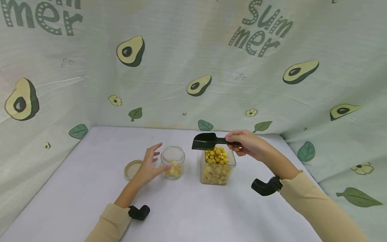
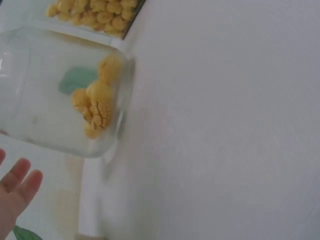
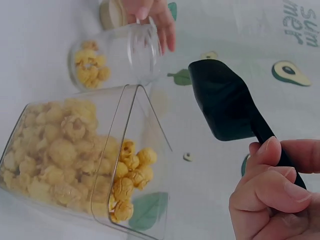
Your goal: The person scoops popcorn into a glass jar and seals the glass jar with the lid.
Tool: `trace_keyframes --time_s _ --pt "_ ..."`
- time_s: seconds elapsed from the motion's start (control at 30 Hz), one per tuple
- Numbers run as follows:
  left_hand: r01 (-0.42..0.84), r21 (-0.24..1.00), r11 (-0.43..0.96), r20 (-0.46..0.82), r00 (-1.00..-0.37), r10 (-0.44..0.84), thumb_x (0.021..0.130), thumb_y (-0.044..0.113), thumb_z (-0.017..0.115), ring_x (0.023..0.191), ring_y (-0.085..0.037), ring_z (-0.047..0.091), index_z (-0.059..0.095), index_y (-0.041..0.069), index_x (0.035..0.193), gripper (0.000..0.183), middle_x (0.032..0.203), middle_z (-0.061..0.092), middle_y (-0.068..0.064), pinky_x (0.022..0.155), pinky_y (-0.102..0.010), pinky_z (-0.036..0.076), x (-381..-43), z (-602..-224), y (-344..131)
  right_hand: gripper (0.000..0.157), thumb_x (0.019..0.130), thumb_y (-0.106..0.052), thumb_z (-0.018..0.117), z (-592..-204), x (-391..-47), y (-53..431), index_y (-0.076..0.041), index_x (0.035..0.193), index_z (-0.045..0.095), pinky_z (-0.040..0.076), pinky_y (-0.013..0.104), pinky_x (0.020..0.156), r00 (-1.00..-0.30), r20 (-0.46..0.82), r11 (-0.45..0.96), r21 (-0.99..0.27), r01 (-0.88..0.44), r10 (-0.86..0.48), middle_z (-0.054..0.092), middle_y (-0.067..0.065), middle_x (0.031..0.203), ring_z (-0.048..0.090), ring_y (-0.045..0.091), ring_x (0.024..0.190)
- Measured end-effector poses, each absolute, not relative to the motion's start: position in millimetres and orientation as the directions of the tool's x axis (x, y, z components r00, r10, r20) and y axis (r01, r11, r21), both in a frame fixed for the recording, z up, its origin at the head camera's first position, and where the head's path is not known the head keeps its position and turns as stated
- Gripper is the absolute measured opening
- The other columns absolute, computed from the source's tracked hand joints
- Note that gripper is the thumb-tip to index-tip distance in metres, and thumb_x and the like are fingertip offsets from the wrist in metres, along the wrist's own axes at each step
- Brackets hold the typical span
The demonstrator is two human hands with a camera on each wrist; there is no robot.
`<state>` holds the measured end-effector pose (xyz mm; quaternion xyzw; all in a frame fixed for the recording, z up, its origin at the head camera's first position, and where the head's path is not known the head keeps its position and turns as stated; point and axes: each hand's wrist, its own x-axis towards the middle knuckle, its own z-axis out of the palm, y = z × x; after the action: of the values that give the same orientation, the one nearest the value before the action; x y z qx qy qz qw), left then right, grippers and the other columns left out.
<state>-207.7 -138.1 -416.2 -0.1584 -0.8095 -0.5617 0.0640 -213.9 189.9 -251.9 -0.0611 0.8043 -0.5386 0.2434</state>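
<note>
My right hand grips the handle of a black scoop, held level above a clear square container of yellow popcorn. In the right wrist view the scoop points up and away from the container, and no popcorn shows on it. My left hand is spread around the near left side of a round glass jar, thumb toward its front. A few pieces of popcorn lie at the jar's bottom, seen in the left wrist view.
A round lid with a pale rim lies on the white table, left of the jar and partly behind my left hand. Behind the table hangs a cloth printed with avocados and leaves. The jar and container stand a short gap apart.
</note>
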Motion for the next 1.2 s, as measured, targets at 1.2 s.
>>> trace_keyframes --time_s 1.2 --pt "0.428 0.884 0.189 0.386 -0.895 0.223 0.086 0.017 0.067 0.116 -0.026 0.048 0.046 0.007 0.134 0.053 0.131 0.045 -0.010 0.097 -0.042 0.048 -186.6 -391.0 -12.1 0.014 0.096 -0.019 0.049 -268.3 -199.2 255.6 -0.006 0.099 0.053 0.032 0.017 0.048 -0.920 -0.256 0.410 -0.904 0.120 -0.297 0.053 -0.004 0.071 0.040 0.005 0.055"
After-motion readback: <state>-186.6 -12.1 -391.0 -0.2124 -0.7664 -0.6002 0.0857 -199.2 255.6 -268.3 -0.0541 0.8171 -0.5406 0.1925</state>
